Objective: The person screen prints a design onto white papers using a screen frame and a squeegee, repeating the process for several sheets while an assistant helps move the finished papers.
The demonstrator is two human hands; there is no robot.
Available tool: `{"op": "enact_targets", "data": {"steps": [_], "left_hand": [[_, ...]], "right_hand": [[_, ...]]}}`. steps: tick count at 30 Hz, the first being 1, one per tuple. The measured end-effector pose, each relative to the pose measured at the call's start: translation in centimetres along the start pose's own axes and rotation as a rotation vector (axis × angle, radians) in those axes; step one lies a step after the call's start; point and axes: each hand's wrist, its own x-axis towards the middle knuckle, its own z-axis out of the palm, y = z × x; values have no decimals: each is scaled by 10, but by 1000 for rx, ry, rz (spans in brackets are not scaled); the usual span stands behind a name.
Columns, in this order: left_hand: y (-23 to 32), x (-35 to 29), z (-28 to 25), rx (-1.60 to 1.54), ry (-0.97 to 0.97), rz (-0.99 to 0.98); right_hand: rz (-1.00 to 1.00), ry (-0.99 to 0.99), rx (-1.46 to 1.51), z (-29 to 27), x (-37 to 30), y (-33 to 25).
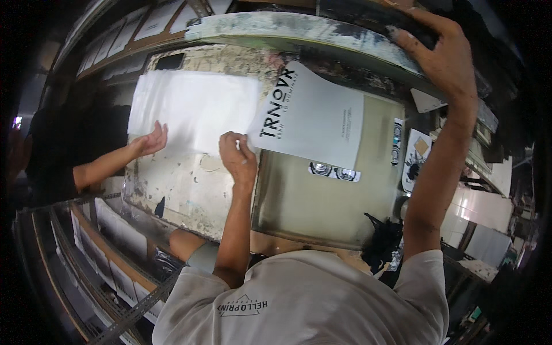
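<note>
Left hand point(238, 155) pinches the corner of a white printed sheet point(313, 118), which lies on the surface point(299, 201) just right of it. Right hand point(443, 54), fingers spread, grips the raised screen frame point(299, 31) above. A co-worker's hand point(150, 140) touches a blank white sheet point(192, 106) to the left.

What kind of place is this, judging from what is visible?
Probably a screen-printing workshop: a raised, ink-stained screen frame, a printed sheet on the stained print table, and a drying rack holding sheets.
</note>
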Motion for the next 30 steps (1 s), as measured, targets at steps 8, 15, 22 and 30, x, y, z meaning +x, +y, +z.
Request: {"op": "enact_targets", "data": {"steps": [8,15,22,30], "left_hand": [[-121,5,-132,242,265,-26],[-112,12,-175,892,614,-207],[-49,3,-52,184,-115,98],[-65,-4,1,-9,-162,-197]], "right_hand": [[54,-13,-79,8,3,10],[80,12,-76,10,-3,25],[-6,56,3,3,0,2],[10,14,34,0,8,-18]]}}
